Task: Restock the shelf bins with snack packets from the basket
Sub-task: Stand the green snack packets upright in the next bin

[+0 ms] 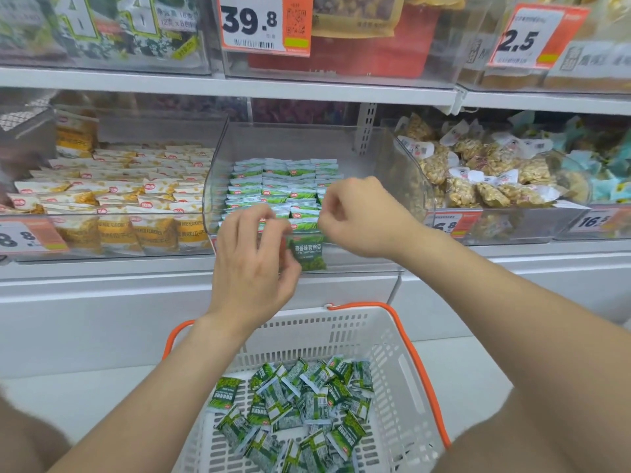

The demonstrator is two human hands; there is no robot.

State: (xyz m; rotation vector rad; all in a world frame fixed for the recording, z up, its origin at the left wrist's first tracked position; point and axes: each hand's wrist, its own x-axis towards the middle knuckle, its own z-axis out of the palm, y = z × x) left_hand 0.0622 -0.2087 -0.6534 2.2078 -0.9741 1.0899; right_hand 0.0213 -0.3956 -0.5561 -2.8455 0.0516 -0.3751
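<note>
A white basket (386,339) with orange handles sits below me and holds several green snack packets (307,401). On the shelf in front, a clear middle bin (307,138) contains neat rows of the same green packets (283,186). My left hand (252,264) is at the bin's front edge, and its curled fingers and thumb hold an upright green packet (307,252). My right hand (362,213) reaches over the bin's front row, its fingers curled, with fingertips pinching the top edge of a packet there.
A bin of yellow-and-white packets (112,189) stands to the left and a bin of nut packets (485,175) to the right. Price tags (264,23) hang from the clear bins above. A white shelf front (102,302) runs below the bins.
</note>
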